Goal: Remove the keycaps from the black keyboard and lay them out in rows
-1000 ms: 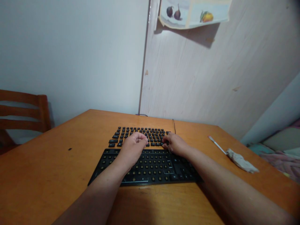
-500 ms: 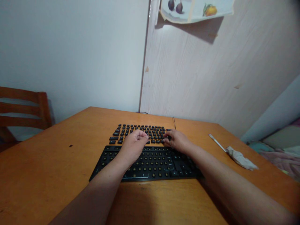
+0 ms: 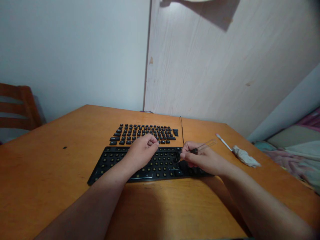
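A black keyboard base (image 3: 120, 163) with its keycaps taken off lies on the orange wooden table (image 3: 50, 173). Behind it, loose black keycaps (image 3: 140, 132) are laid out in rows. My left hand (image 3: 141, 152) rests curled in a fist over the base's upper middle, thumb against forefinger; what is inside the fist is hidden. My right hand (image 3: 201, 159) hovers over the base's right end, pinching a thin pale tool (image 3: 206, 145) that points up and to the right. A small dark piece (image 3: 194, 151) sits at its fingertips.
The keyboard's thin cable (image 3: 181, 128) runs back toward the wall. A white stick (image 3: 223, 141) and a crumpled cloth (image 3: 243, 156) lie at the right of the table. A wooden chair (image 3: 17, 106) stands at the left, and bedding (image 3: 295, 143) lies beyond the right edge.
My right hand drew back from the loose keycaps to the base's right end and now holds up the thin tool. My left fist stayed over the keyboard. The camera tilted down.
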`<action>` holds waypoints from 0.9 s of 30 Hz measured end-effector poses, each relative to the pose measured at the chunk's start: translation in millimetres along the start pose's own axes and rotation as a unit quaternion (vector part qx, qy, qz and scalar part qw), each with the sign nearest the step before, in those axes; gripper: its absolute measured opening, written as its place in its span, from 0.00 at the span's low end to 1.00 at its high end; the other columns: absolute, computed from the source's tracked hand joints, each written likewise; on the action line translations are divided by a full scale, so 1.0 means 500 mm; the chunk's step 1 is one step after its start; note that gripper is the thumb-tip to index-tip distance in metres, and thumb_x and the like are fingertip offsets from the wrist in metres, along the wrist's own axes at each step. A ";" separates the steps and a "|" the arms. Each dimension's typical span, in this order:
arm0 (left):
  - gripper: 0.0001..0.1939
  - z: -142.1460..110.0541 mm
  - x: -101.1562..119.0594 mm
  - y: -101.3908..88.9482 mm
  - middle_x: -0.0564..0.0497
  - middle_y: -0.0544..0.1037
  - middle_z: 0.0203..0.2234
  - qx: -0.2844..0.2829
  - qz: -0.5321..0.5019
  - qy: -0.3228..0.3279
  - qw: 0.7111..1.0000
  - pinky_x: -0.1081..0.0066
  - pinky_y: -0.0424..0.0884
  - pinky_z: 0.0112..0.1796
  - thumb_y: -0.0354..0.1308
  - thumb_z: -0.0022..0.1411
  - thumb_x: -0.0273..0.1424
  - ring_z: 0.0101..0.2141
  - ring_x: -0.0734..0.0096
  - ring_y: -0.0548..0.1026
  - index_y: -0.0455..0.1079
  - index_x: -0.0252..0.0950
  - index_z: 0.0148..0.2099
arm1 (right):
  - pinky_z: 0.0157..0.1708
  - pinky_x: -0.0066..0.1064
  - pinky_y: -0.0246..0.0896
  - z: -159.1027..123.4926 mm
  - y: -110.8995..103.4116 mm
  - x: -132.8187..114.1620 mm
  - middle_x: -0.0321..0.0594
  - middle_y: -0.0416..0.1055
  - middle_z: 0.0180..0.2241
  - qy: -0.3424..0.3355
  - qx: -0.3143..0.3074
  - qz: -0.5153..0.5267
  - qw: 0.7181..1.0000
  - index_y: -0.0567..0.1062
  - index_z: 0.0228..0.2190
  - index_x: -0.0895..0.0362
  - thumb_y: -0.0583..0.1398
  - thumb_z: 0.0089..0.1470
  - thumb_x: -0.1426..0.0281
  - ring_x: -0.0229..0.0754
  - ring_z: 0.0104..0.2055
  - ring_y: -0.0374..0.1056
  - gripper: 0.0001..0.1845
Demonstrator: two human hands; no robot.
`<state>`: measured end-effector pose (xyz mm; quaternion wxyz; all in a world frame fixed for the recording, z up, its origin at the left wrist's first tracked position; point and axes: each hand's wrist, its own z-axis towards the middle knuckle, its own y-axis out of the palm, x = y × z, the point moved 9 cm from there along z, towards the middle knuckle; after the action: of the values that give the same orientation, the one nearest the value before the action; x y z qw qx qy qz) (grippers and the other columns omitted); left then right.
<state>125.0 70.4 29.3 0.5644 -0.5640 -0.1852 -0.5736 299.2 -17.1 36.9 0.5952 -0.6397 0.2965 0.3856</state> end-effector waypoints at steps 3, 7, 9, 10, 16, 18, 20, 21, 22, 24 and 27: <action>0.07 -0.002 0.003 0.008 0.54 0.73 0.24 -0.012 0.007 0.015 1.000 0.72 0.62 0.29 0.57 0.59 0.35 0.27 0.70 0.70 0.72 0.38 0.33 | 0.21 0.24 0.50 -0.024 0.017 0.005 0.32 0.65 0.19 0.010 -0.033 0.012 0.999 0.70 0.27 0.57 0.60 0.57 0.60 0.32 0.21 0.57 0.14; 0.08 -0.004 0.003 0.016 0.54 0.73 0.24 -0.022 0.021 0.031 0.999 0.72 0.61 0.28 0.56 0.60 0.36 0.26 0.70 0.70 0.71 0.38 0.33 | 0.22 0.24 0.52 -0.037 0.025 0.011 0.33 0.65 0.20 0.005 -0.040 -0.001 0.999 0.70 0.26 0.57 0.60 0.56 0.64 0.33 0.22 0.58 0.12; 0.08 -0.004 0.001 0.019 0.54 0.73 0.24 -0.026 0.029 0.035 0.999 0.72 0.61 0.28 0.55 0.61 0.36 0.26 0.70 0.70 0.71 0.38 0.33 | 0.22 0.24 0.52 -0.039 0.032 0.017 0.32 0.65 0.20 0.001 -0.048 -0.003 0.999 0.70 0.25 0.57 0.59 0.56 0.66 0.33 0.23 0.57 0.10; 0.08 -0.003 -0.001 0.020 0.54 0.73 0.24 -0.028 0.032 0.037 0.998 0.72 0.61 0.28 0.55 0.61 0.36 0.26 0.70 0.70 0.71 0.38 0.33 | 0.23 0.24 0.52 -0.039 0.036 0.020 0.32 0.64 0.20 -0.001 -0.053 -0.002 0.999 0.70 0.25 0.57 0.59 0.56 0.67 0.33 0.23 0.57 0.09; 0.08 -0.005 -0.001 0.019 0.54 0.74 0.24 -0.024 0.051 0.046 0.997 0.72 0.61 0.28 0.55 0.62 0.36 0.26 0.70 0.71 0.71 0.38 0.34 | 0.23 0.24 0.52 -0.038 0.046 0.026 0.32 0.65 0.22 -0.015 -0.062 -0.012 0.998 0.69 0.26 0.57 0.59 0.57 0.67 0.33 0.23 0.57 0.09; 0.08 -0.007 0.003 0.019 0.54 0.73 0.24 -0.026 0.056 0.049 0.997 0.72 0.61 0.28 0.54 0.62 0.35 0.26 0.70 0.70 0.71 0.38 0.34 | 0.23 0.25 0.52 -0.037 0.047 0.026 0.32 0.65 0.21 -0.007 -0.066 -0.029 0.997 0.69 0.26 0.57 0.58 0.59 0.64 0.33 0.23 0.58 0.12; 0.08 -0.009 0.007 0.019 0.55 0.73 0.24 -0.028 0.061 0.052 0.996 0.72 0.61 0.28 0.54 0.62 0.35 0.26 0.71 0.70 0.71 0.38 0.34 | 0.22 0.25 0.52 -0.037 0.050 0.027 0.33 0.66 0.21 0.005 -0.077 -0.041 0.996 0.69 0.27 0.56 0.58 0.60 0.61 0.33 0.22 0.58 0.14; 0.08 -0.009 0.009 0.019 0.55 0.73 0.24 -0.029 0.063 0.054 0.996 0.72 0.60 0.27 0.54 0.62 0.35 0.25 0.71 0.70 0.71 0.38 0.34 | 0.22 0.25 0.53 -0.036 0.051 0.027 0.33 0.67 0.22 0.008 -0.083 -0.045 0.995 0.69 0.28 0.56 0.57 0.61 0.59 0.33 0.22 0.59 0.15; 0.08 -0.010 0.011 0.019 0.55 0.73 0.24 -0.030 0.065 0.055 0.996 0.72 0.60 0.27 0.54 0.62 0.35 0.25 0.71 0.69 0.71 0.38 0.34 | 0.23 0.25 0.53 -0.036 0.053 0.026 0.33 0.67 0.22 0.009 -0.089 -0.048 0.995 0.69 0.28 0.56 0.57 0.61 0.57 0.33 0.22 0.59 0.16; 0.08 -0.010 0.013 0.019 0.55 0.73 0.23 -0.029 0.070 0.055 0.996 0.72 0.60 0.27 0.54 0.62 0.35 0.25 0.71 0.69 0.71 0.38 0.34 | 0.23 0.25 0.55 -0.034 0.055 0.022 0.34 0.68 0.22 0.003 -0.097 -0.054 0.994 0.69 0.29 0.57 0.56 0.61 0.56 0.33 0.22 0.60 0.18; 0.08 -0.009 0.012 0.019 0.54 0.74 0.24 -0.026 0.082 0.056 0.995 0.72 0.60 0.27 0.54 0.62 0.35 0.26 0.70 0.70 0.71 0.38 0.34 | 0.23 0.25 0.55 -0.031 0.059 0.020 0.34 0.68 0.21 -0.002 -0.100 -0.059 0.993 0.69 0.28 0.57 0.56 0.62 0.55 0.32 0.22 0.60 0.19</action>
<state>132.9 61.0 29.1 0.6043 -0.5588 -0.0913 -0.5605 281.9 -34.8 12.6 0.5505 -0.7119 0.2168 0.3783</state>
